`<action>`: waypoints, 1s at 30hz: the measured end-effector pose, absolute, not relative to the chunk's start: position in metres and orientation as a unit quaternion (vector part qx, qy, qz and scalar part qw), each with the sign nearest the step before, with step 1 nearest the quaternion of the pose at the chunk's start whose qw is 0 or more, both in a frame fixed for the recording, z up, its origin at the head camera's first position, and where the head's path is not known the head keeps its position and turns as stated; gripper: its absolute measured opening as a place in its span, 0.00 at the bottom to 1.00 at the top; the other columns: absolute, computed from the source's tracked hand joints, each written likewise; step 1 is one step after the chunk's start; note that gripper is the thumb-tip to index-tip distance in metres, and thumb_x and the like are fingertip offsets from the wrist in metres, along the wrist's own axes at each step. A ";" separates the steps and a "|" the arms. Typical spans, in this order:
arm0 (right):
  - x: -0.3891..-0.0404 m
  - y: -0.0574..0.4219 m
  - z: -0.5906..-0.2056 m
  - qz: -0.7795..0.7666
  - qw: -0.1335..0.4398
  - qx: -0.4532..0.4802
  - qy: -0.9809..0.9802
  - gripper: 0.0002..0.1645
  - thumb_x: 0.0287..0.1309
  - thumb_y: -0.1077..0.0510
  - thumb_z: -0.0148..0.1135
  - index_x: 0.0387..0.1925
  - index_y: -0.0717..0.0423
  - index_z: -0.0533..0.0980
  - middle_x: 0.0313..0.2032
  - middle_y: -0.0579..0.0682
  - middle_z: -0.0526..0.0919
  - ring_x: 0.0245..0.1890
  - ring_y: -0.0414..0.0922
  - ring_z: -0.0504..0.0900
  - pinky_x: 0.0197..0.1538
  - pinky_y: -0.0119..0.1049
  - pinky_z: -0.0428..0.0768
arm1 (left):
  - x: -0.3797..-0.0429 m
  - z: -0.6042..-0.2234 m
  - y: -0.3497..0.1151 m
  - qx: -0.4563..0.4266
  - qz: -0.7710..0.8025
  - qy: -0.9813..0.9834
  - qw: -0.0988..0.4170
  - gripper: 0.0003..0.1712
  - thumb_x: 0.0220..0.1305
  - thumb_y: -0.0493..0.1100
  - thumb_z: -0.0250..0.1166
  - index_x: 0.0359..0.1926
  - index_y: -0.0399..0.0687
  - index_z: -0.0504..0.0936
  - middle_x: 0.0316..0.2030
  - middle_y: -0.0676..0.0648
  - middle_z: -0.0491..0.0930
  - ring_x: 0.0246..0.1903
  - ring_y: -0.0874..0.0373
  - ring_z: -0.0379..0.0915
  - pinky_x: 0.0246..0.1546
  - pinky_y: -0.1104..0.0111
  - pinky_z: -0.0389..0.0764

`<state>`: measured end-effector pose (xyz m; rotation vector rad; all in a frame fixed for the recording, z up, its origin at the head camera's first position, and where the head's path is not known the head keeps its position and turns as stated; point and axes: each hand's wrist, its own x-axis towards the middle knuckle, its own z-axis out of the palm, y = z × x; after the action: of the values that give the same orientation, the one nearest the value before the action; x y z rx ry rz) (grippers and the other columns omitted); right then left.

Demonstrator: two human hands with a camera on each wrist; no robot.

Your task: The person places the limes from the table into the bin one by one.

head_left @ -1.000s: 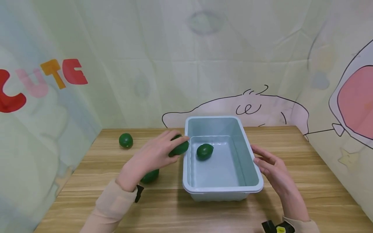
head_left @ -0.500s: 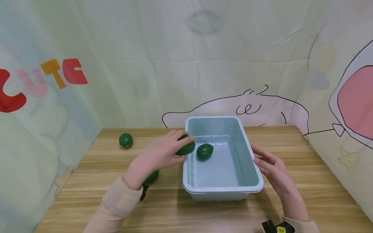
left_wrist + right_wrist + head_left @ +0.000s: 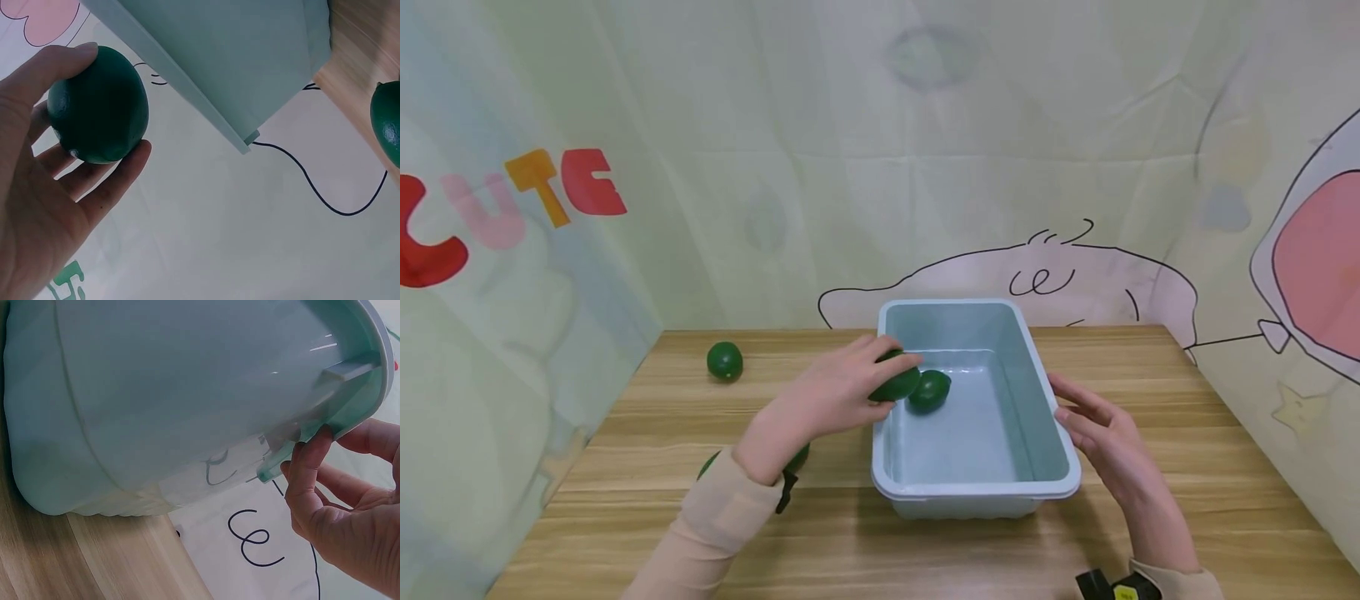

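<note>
A smooth dark green lime (image 3: 901, 382) is gripped by my left hand (image 3: 831, 396), over the left rim of a light blue plastic bin (image 3: 973, 487). In the left wrist view thumb and fingers curl round the lime (image 3: 103, 106), beside the bin wall (image 3: 262, 56). Another lime (image 3: 929, 392) lies on the bin floor, just right of the held one. My right hand (image 3: 1108, 437) holds the bin's right rim; in the right wrist view its fingers (image 3: 306, 469) hook beneath the rim.
On the wooden table (image 3: 647, 433), one lime (image 3: 725, 362) lies at the back left. Two more show partly past the left forearm, one lime (image 3: 799, 457) right of it and one lime (image 3: 706, 463) left. A printed cloth (image 3: 760, 208) hangs behind.
My left hand has moved right with the lime, from beside the bin to over its left rim. Another lime has come into view left of the forearm. The right hand stays put.
</note>
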<state>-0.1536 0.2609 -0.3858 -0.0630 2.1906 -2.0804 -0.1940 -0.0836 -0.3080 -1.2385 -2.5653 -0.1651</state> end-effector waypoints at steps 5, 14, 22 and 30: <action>-0.154 0.261 -0.386 -0.692 0.057 -0.025 0.719 0.33 0.66 0.54 0.56 0.70 0.56 0.61 0.55 0.31 0.75 0.51 0.32 0.77 0.50 0.26 0.79 | -0.194 -0.308 -0.078 -0.438 -0.062 -0.886 0.136 0.30 0.55 0.44 0.69 0.61 0.55 0.74 0.51 0.48 0.75 0.46 0.55 0.73 0.40 0.66 0.80; -0.153 0.261 -0.385 -0.701 0.055 -0.029 0.711 0.34 0.66 0.56 0.56 0.70 0.59 0.60 0.55 0.31 0.76 0.50 0.32 0.77 0.50 0.26 0.79 | -0.194 -0.309 -0.071 -0.444 -0.063 -0.886 0.118 0.30 0.56 0.45 0.69 0.62 0.55 0.74 0.53 0.47 0.75 0.49 0.54 0.73 0.43 0.65 0.81; -0.153 0.261 -0.384 -0.708 0.055 -0.029 0.703 0.34 0.66 0.57 0.57 0.70 0.61 0.59 0.55 0.31 0.76 0.50 0.32 0.77 0.49 0.25 0.79 | -0.196 -0.313 -0.061 -0.466 -0.061 -0.875 0.117 0.31 0.56 0.45 0.69 0.62 0.55 0.74 0.50 0.49 0.75 0.47 0.55 0.73 0.40 0.66 0.79; -0.153 0.261 -0.384 -0.712 0.055 -0.033 0.699 0.34 0.66 0.57 0.56 0.70 0.61 0.60 0.54 0.31 0.76 0.50 0.32 0.77 0.50 0.26 0.79 | -0.196 -0.318 -0.055 -0.467 -0.048 -0.877 0.100 0.31 0.57 0.46 0.69 0.62 0.57 0.73 0.51 0.50 0.75 0.47 0.56 0.73 0.33 0.68 0.79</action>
<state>-0.1529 0.2610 -0.3844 -0.0999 2.1216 -2.1632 -0.1964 -0.0549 -0.3177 -1.3797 -2.5935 -0.1426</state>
